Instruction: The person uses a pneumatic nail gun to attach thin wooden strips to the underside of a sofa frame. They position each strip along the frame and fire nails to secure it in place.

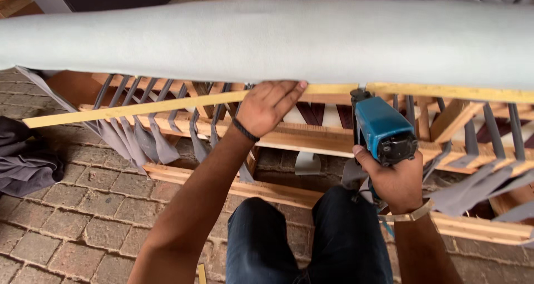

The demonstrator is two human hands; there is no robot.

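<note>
A long padded form covered in grey fabric (267, 39) spans the view above a wooden frame (311, 142). A thin yellow strip (139, 107) runs along the fabric's lower edge. My left hand (267, 107) presses flat on that strip and the fabric edge, fingers together, a dark band on the wrist. My right hand (394, 178) grips a blue staple gun (381, 129), whose nose points up against the strip just right of my left hand. My knees in dark trousers (311, 234) are below.
Grey webbing straps (161, 131) hang over the frame's rails on both sides. A dark grey cloth (25, 159) lies on the brick paving (78, 206) at left. A wooden rail (222, 184) crosses in front of my knees.
</note>
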